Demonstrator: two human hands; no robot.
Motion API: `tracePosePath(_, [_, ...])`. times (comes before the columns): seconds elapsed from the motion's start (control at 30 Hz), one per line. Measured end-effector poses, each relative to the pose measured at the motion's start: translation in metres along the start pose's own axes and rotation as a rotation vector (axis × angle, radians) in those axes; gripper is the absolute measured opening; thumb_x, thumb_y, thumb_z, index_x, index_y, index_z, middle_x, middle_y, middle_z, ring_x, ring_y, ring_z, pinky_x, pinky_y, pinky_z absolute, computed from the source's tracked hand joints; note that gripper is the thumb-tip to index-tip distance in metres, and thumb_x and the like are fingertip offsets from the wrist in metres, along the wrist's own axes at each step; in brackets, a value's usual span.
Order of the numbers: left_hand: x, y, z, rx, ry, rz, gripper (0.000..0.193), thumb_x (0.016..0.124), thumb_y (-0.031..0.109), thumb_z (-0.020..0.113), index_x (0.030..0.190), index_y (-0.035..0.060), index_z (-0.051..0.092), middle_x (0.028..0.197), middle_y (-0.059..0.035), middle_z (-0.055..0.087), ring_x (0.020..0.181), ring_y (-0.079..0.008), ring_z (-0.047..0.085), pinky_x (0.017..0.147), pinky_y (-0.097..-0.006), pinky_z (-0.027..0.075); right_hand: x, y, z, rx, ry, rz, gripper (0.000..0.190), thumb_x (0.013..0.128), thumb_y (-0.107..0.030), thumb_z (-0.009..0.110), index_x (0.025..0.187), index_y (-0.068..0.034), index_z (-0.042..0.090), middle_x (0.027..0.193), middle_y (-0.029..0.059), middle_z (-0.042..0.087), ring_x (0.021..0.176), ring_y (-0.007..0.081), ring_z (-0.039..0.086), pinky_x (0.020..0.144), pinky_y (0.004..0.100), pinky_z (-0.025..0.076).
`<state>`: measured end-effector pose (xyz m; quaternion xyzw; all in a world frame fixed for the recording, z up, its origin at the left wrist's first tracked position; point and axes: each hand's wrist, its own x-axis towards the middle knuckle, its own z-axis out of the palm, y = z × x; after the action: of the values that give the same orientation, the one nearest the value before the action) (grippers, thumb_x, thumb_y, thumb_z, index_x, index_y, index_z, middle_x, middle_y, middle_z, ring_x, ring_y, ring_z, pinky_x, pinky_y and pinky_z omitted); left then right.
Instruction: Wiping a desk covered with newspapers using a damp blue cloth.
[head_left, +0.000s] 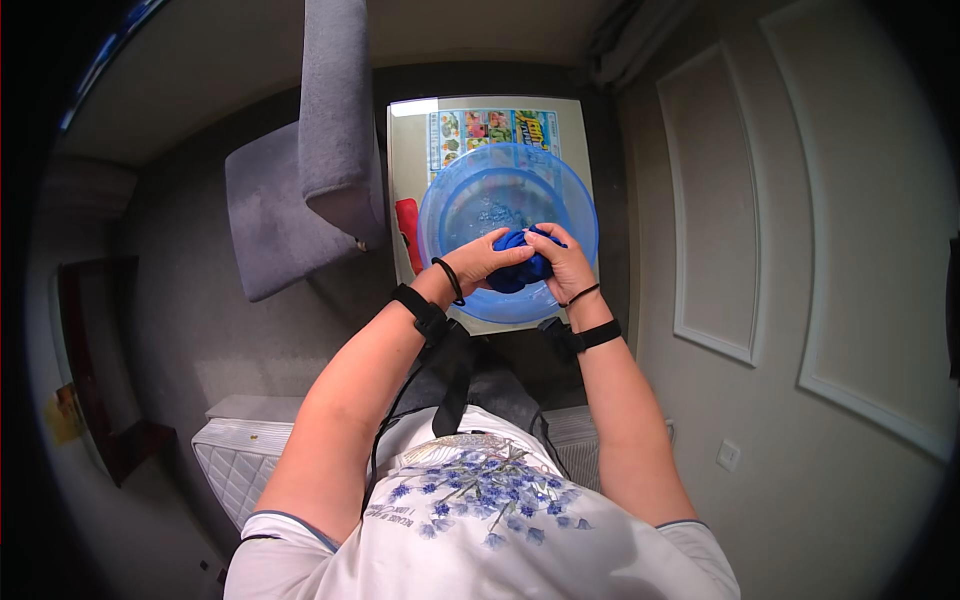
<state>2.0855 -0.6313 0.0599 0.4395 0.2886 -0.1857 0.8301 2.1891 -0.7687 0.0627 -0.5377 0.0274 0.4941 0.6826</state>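
A bunched-up dark blue cloth (517, 276) is gripped between my two hands, over the near half of a translucent blue plastic basin (583, 202). My left hand (480, 261) holds it from the left, thumb laid across the top. From the right, my right hand (568, 261) is closed around it, its thumb close to the left one. Water with bubbles (495, 214) shows in the bottom of the basin. The fingers under the cloth are mostly hidden.
The basin stands on a small pale table (409, 161) with a colourful printed sheet (480, 127) and a red object (407, 229). Left of it is a grey upholstered chair (285, 202). A panelled wall (712, 202) runs along the right. A mattress (240, 457) lies behind me.
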Motion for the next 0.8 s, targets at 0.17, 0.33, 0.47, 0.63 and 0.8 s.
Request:
tracePosePath(0.17, [-0.007, -0.006, 0.015, -0.176, -0.171, -0.011, 0.058, 0.072, 0.032, 0.076, 0.118, 0.0171, 0.045, 0.103, -0.0034, 0.056, 0.088, -0.019, 0.058, 0.067, -0.0393, 0.052, -0.005, -0.002, 0.008, -0.029, -0.07, -0.066, 0.035, 0.078, -0.007, 0.065, 0.111, 0.001, 0.057, 0.103, 0.0086, 0.059, 0.095, 0.0144, 0.055, 0.084, 0.0262, 0.045])
tracePosePath(0.33, [-0.009, 0.008, 0.036, 0.153, 0.033, 0.05, 0.056, 0.066, 0.017, 0.078, 0.111, 0.0136, 0.046, 0.083, 0.0001, 0.054, 0.063, -0.0115, 0.052, 0.049, -0.0251, 0.043, -0.004, -0.015, 0.007, -0.178, -0.166, -0.083, 0.033, 0.081, -0.012, 0.062, 0.112, -0.001, 0.059, 0.108, 0.008, 0.059, 0.096, 0.0144, 0.054, 0.085, 0.0274, 0.045])
tracePosePath(0.47, [0.003, -0.003, 0.036, 0.37, 0.107, 0.078, 0.057, 0.063, 0.017, 0.08, 0.108, 0.0092, 0.046, 0.074, -0.001, 0.054, 0.055, -0.0111, 0.051, 0.041, -0.0252, 0.041, 0.0, -0.013, 0.005, -0.336, -0.137, 0.019, 0.03, 0.083, -0.022, 0.063, 0.105, -0.001, 0.062, 0.1, 0.0073, 0.061, 0.089, 0.0142, 0.057, 0.08, 0.0274, 0.047])
tracePosePath(0.63, [0.015, -0.011, 0.036, 0.647, 0.154, -0.009, 0.056, 0.061, 0.023, 0.078, 0.105, 0.0032, 0.049, 0.07, -0.0056, 0.058, 0.057, -0.0129, 0.056, 0.045, -0.0279, 0.046, 0.01, 0.001, 0.006, -0.652, 0.008, -0.077, 0.027, 0.083, -0.027, 0.064, 0.093, -0.001, 0.065, 0.087, 0.0049, 0.063, 0.078, 0.0117, 0.057, 0.072, 0.0244, 0.046])
tracePosePath(0.8, [0.023, -0.031, 0.043, 0.887, 0.426, 0.325, 0.05, 0.068, 0.029, 0.069, 0.102, -0.0025, 0.051, 0.086, -0.0233, 0.062, 0.08, -0.0365, 0.061, 0.069, -0.0387, 0.05, 0.021, 0.016, 0.007, -1.001, 0.233, -0.367, 0.029, 0.083, -0.029, 0.058, 0.077, -0.002, 0.066, 0.069, 0.0115, 0.064, 0.064, 0.0209, 0.06, 0.063, 0.0318, 0.046])
